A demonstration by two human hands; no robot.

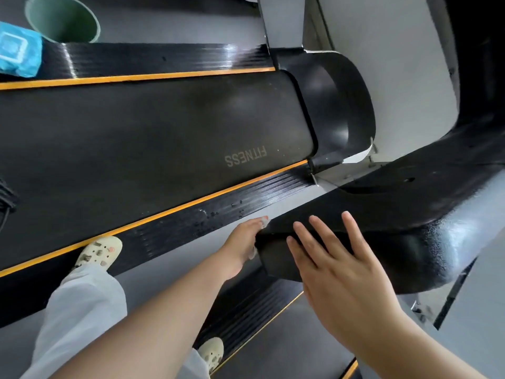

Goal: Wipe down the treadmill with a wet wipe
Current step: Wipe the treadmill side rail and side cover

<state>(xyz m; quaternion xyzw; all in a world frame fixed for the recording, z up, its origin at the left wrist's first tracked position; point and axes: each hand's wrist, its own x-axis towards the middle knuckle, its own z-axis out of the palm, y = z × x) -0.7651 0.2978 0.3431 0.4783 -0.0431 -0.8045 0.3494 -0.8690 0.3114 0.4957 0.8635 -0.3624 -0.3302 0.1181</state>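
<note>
The treadmill fills the view, with its black belt (153,138) marked FITNESS and orange-edged side rails. A black handrail (382,222) juts toward me at the lower right. My right hand (338,269) lies flat on the handrail's end, fingers straight and spread. My left hand (243,244) reaches under the handrail's left side and presses a white wet wipe (264,222) against it; only small bits of the wipe show beside the fingers.
A blue pack of wipes (19,49) lies on the far side rail (153,60) at upper left, beside a green bin (64,19). My foot in a cream clog (99,251) stands on the near rail. A second treadmill's rail (246,307) runs below.
</note>
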